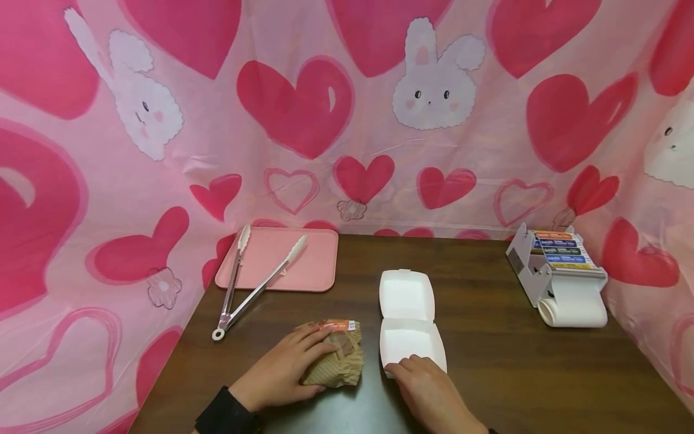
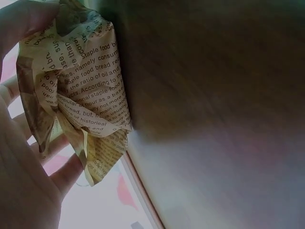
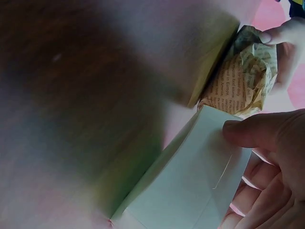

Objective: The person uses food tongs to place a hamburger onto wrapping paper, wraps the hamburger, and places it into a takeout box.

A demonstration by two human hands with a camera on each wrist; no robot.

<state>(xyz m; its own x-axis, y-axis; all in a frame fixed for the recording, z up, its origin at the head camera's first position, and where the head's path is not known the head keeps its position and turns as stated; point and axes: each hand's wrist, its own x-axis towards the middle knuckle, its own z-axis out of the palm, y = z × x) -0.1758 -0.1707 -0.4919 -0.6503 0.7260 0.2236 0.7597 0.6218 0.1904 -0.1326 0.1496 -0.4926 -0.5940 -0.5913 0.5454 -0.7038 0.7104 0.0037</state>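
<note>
A package wrapped in crumpled brown printed paper (image 1: 345, 363) lies on the table, with an orange-and-white label (image 1: 337, 325) on top. My left hand (image 1: 279, 369) holds it from the left, fingers over its top and thumb at the near side. Lines of print cover the wrapper (image 2: 93, 83) in the left wrist view; its contents are hidden. Just right of it stands a white clamshell box (image 1: 406, 295), lid folded back, with a bare interior. My right hand (image 1: 431, 389) grips its near edge. In the right wrist view the thumb presses the box's outer wall (image 3: 176, 176).
A pink tray (image 1: 314, 265) sits at the back left, with open metal tongs (image 1: 255, 295) lying partly across it. Toward the right edge stands a label dispenser (image 1: 564, 259) with a white paper roll. Heart-patterned cloth (image 1: 379, 138) rises behind the table.
</note>
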